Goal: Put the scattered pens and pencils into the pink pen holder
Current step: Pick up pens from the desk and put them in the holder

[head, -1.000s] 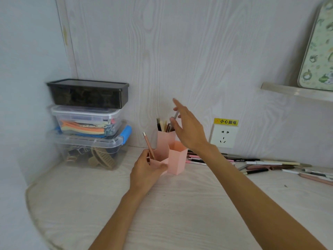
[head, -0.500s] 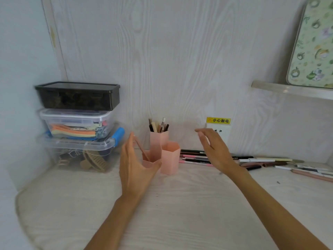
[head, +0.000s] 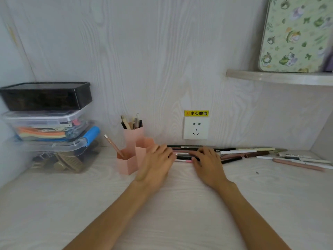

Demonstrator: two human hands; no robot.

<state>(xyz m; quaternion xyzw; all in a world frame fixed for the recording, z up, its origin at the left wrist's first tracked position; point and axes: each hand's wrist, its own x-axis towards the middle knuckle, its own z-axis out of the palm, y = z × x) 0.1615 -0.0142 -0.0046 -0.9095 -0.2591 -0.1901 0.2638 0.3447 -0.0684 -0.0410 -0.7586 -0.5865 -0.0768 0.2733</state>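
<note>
The pink pen holder [head: 128, 162] stands on the desk near the wall, made of hexagonal cups of different heights. Its tallest back cup holds several pens [head: 132, 122]; one pink pencil [head: 113, 145] leans in the low front cup. A bundle of pens and pencils [head: 183, 153] lies along the wall just right of the holder. My left hand [head: 156, 164] and my right hand [head: 207, 162] rest palm down at the two ends of that bundle, fingers touching it. More pens [head: 252, 153] and a pink pencil [head: 298, 164] lie scattered to the right.
Stacked plastic storage boxes [head: 48, 127] stand at the left against the wall. A wall socket [head: 196, 128] with a yellow warning label sits above the pens. A shelf [head: 277, 77] with a green patterned board juts out at the upper right.
Both hands left the holder and dropped to the right onto the bundle of pens by the wall. The pen from my right hand now stands in the tall cup. The view shifted.
</note>
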